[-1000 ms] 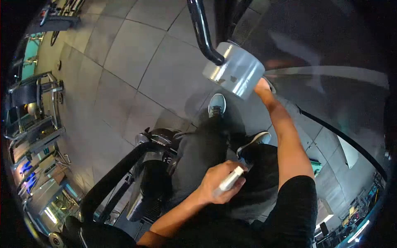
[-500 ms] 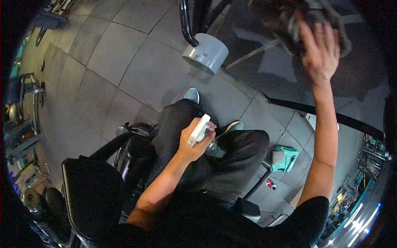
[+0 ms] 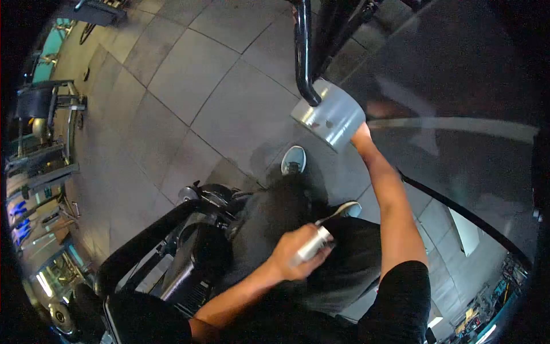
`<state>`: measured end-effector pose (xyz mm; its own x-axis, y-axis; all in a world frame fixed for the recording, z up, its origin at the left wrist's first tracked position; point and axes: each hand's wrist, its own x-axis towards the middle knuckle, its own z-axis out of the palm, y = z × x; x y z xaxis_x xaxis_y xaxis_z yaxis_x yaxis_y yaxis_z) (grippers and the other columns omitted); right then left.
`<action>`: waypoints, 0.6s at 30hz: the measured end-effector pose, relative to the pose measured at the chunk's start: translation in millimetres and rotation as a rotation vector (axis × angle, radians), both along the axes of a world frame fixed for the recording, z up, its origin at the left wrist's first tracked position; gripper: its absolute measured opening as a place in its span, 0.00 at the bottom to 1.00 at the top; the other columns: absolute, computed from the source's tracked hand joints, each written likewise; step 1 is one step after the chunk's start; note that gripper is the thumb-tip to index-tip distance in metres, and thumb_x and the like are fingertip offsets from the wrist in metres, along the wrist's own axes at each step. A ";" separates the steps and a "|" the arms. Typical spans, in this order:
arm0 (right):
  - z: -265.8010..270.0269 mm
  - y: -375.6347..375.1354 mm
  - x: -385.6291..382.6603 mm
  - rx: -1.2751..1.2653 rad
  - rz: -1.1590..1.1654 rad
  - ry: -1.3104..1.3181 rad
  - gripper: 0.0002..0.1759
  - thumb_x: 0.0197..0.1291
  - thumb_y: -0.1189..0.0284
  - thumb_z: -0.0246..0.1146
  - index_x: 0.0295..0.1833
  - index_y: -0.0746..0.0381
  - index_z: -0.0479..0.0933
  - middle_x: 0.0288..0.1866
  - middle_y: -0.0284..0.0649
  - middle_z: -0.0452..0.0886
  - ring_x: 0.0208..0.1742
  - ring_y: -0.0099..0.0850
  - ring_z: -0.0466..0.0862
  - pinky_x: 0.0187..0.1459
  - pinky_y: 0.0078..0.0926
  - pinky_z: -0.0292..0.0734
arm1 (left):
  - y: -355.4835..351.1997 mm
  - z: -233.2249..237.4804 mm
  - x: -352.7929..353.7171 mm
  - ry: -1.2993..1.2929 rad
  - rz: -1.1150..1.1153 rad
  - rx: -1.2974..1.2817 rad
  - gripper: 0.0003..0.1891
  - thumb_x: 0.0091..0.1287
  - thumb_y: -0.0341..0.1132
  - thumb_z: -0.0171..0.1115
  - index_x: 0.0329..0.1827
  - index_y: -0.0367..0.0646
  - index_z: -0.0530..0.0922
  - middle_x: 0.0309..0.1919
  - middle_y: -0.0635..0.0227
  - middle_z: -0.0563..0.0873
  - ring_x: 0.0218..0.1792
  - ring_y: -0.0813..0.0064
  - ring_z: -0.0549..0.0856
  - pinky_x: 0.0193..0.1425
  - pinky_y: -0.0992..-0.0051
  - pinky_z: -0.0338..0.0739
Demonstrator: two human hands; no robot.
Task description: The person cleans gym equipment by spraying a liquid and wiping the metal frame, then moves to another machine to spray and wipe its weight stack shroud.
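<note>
My left hand (image 3: pixel 298 252) is closed around a spray bottle with a white trigger head (image 3: pixel 312 245), held low over my legs. The bottle's body is mostly hidden by the hand and blurred. My right arm reaches forward, and my right hand (image 3: pixel 361 135) is at the far side of a grey cylinder (image 3: pixel 334 117) on a black bent tube (image 3: pixel 303 54). Only the wrist and the edge of that hand show. Its fingers are hidden, and no cloth can be seen there. Beside the cylinder is a large dark glossy panel (image 3: pixel 464 86) with a pale stripe.
A black padded machine part with a frame bar (image 3: pixel 154 241) stands close on my left. Grey floor tiles (image 3: pixel 217 86) spread ahead. A black edge bar (image 3: pixel 464 212) runs along the panel's near side. More gym equipment (image 3: pixel 43 126) lines the far left.
My right hand has moved left and down from the dark panel, where it was pressing a dark cloth, to behind the grey cylinder. The view has shifted; my left hand still grips the spray bottle.
</note>
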<state>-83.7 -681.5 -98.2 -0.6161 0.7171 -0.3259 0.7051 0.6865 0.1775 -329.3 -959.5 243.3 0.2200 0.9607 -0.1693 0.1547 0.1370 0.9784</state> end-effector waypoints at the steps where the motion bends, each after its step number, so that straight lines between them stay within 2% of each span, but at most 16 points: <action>1: -32.2 -1.0 2.1 0.119 0.055 0.182 0.16 0.71 0.67 0.61 0.59 0.54 0.88 0.59 0.35 0.91 0.59 0.33 0.90 0.54 0.35 0.86 | -1.6 -2.4 4.5 0.029 -0.050 0.008 0.16 0.65 0.29 0.75 0.54 0.40 0.82 0.43 0.56 0.88 0.43 0.51 0.92 0.45 0.61 0.86; 2: -45.0 4.1 -7.6 -0.014 -0.099 0.309 0.17 0.74 0.68 0.58 0.60 0.53 0.88 0.61 0.37 0.91 0.63 0.33 0.89 0.58 0.37 0.85 | -1.1 -3.8 12.3 0.001 -0.020 0.006 0.15 0.67 0.30 0.74 0.55 0.42 0.83 0.43 0.58 0.88 0.41 0.55 0.91 0.45 0.63 0.85; 3: -53.5 6.7 -10.0 -0.018 -0.100 0.317 0.17 0.74 0.68 0.58 0.60 0.53 0.88 0.61 0.37 0.91 0.63 0.33 0.89 0.58 0.37 0.85 | -1.2 -3.4 18.3 -0.030 0.009 0.001 0.14 0.68 0.32 0.73 0.56 0.44 0.85 0.42 0.60 0.88 0.39 0.58 0.90 0.45 0.65 0.84; 5: -54.8 8.7 -7.6 0.035 0.046 0.203 0.18 0.76 0.68 0.56 0.61 0.55 0.87 0.64 0.39 0.90 0.66 0.33 0.87 0.61 0.35 0.84 | 0.8 -4.5 18.8 -0.009 -0.031 -0.011 0.14 0.69 0.32 0.73 0.56 0.45 0.84 0.43 0.60 0.88 0.39 0.58 0.91 0.45 0.64 0.84; 6: -2.4 1.3 -20.3 -0.439 -0.569 0.740 0.18 0.77 0.70 0.55 0.62 0.56 0.87 0.64 0.40 0.89 0.67 0.33 0.86 0.65 0.34 0.82 | 1.5 -3.1 18.5 -0.028 -0.029 -0.010 0.15 0.68 0.30 0.74 0.56 0.42 0.82 0.43 0.58 0.88 0.40 0.56 0.91 0.44 0.63 0.85; 7: 34.5 12.1 -21.2 -0.293 -0.204 0.349 0.20 0.74 0.73 0.56 0.66 0.56 0.84 0.70 0.40 0.85 0.69 0.33 0.85 0.67 0.32 0.81 | 4.0 -2.1 18.5 -0.048 -0.026 -0.002 0.17 0.66 0.28 0.75 0.55 0.38 0.81 0.42 0.56 0.89 0.40 0.54 0.92 0.44 0.63 0.86; 9: 66.8 27.0 -16.9 -0.122 0.067 0.225 0.23 0.72 0.73 0.57 0.70 0.58 0.81 0.79 0.41 0.78 0.73 0.33 0.82 0.70 0.31 0.80 | 7.0 3.7 18.2 -0.071 0.002 0.006 0.13 0.68 0.26 0.73 0.53 0.38 0.82 0.38 0.58 0.87 0.37 0.62 0.92 0.43 0.66 0.85; 11: 47.8 57.1 -2.7 0.252 0.285 0.323 0.25 0.70 0.71 0.58 0.71 0.60 0.80 0.83 0.41 0.72 0.76 0.31 0.78 0.72 0.30 0.78 | 0.5 -4.9 22.9 -0.146 0.091 0.070 0.12 0.68 0.26 0.73 0.52 0.39 0.82 0.38 0.59 0.87 0.36 0.63 0.92 0.42 0.67 0.84; 12: 105.9 52.0 -6.5 0.255 0.285 0.275 0.25 0.70 0.71 0.58 0.71 0.61 0.79 0.83 0.42 0.73 0.78 0.31 0.76 0.73 0.30 0.77 | -6.0 -12.9 19.7 -0.159 0.061 -0.001 0.13 0.68 0.26 0.73 0.53 0.40 0.83 0.40 0.62 0.90 0.38 0.69 0.92 0.43 0.70 0.85; 13: 189.2 50.7 -20.0 0.263 0.290 0.227 0.25 0.70 0.70 0.58 0.70 0.61 0.79 0.82 0.42 0.74 0.80 0.32 0.74 0.74 0.30 0.76 | -5.7 -11.6 17.3 -0.109 0.065 0.068 0.12 0.69 0.26 0.73 0.53 0.40 0.83 0.40 0.63 0.90 0.40 0.72 0.92 0.45 0.71 0.85; 14: 237.0 52.1 -25.4 0.379 0.373 0.174 0.25 0.69 0.71 0.58 0.71 0.62 0.79 0.83 0.41 0.73 0.82 0.33 0.72 0.75 0.32 0.75 | -8.1 -17.6 17.0 -0.156 0.099 0.074 0.12 0.69 0.26 0.72 0.53 0.40 0.83 0.41 0.64 0.90 0.41 0.73 0.91 0.47 0.71 0.85; 15: 284.8 46.1 -30.1 0.276 0.263 0.107 0.28 0.68 0.74 0.58 0.74 0.61 0.77 0.85 0.40 0.69 0.86 0.35 0.66 0.80 0.34 0.70 | -11.6 -23.4 17.4 -0.206 0.135 0.074 0.11 0.70 0.25 0.72 0.53 0.40 0.82 0.42 0.65 0.90 0.43 0.74 0.91 0.48 0.72 0.84; 17: 349.0 50.6 -24.7 0.491 0.294 0.112 0.30 0.63 0.77 0.61 0.72 0.58 0.78 0.82 0.39 0.73 0.84 0.36 0.69 0.76 0.38 0.75 | -13.2 -28.0 10.0 -0.362 0.160 -0.022 0.12 0.72 0.26 0.72 0.55 0.39 0.82 0.45 0.67 0.90 0.45 0.79 0.89 0.52 0.74 0.83; 18: 393.7 49.5 -24.7 0.547 0.286 0.162 0.30 0.62 0.78 0.62 0.72 0.57 0.78 0.79 0.38 0.76 0.82 0.37 0.71 0.77 0.41 0.73 | -14.3 -28.6 8.9 -0.394 0.185 0.013 0.12 0.72 0.27 0.72 0.55 0.39 0.81 0.45 0.68 0.89 0.46 0.80 0.88 0.53 0.74 0.83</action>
